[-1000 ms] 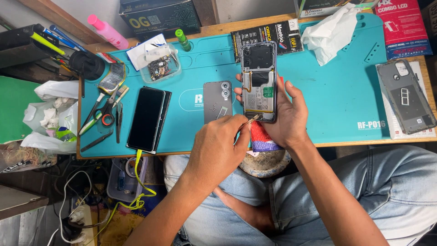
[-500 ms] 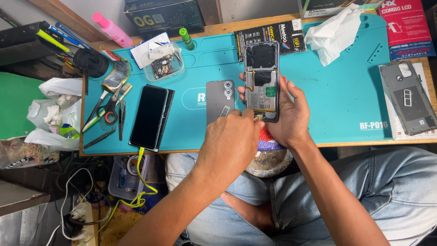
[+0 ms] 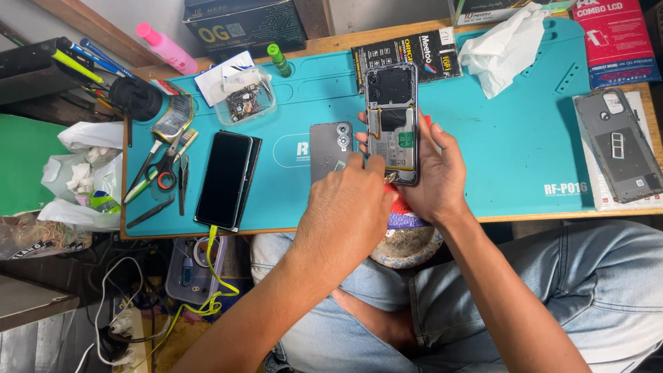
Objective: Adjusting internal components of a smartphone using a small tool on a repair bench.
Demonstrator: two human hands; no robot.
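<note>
With the right hand [image 3: 431, 173] cradling the opened phone [image 3: 392, 123] mid-frame, the left hand [image 3: 345, 211], fingertips pinched at its lower edge, should work gently.

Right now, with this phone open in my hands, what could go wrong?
The opened phone is cradled only by your right hand above the mat, so a push from the left hand at its lower end could tip it. Its bare internals might get scratched or strained. The grey back cover beside your left hand could be knocked aside.
</note>
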